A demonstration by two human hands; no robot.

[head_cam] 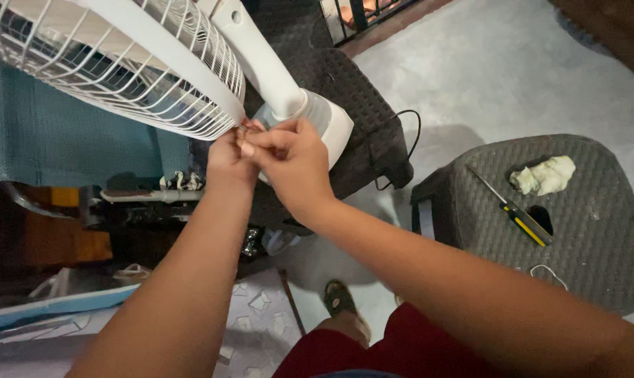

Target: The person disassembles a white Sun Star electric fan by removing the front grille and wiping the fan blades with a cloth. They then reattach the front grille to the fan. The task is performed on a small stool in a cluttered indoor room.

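- Head view: both hands meet at the lower rim of the white fan guard [121, 63], the wire cage of a pedestal fan that stands on a dark woven stool [359, 105]
- The left hand [227, 157] is curled with its fingertips pinched on the rim, on what looks like a small clip or screw, though the piece itself is too small to tell
- The right hand [289, 157] is closed too, finger and thumb pressed together on the same spot, touching the left hand
- Judged step: fastening or loosening the guard's rim catch; the fingers need a fine, steady grip so the small piece does not slip
- A yellow-and-black screwdriver [517, 213] lies untouched on a second dark stool [597, 238], beside a crumpled pale cloth [543, 175]
- No packages, labels or signs can be made out
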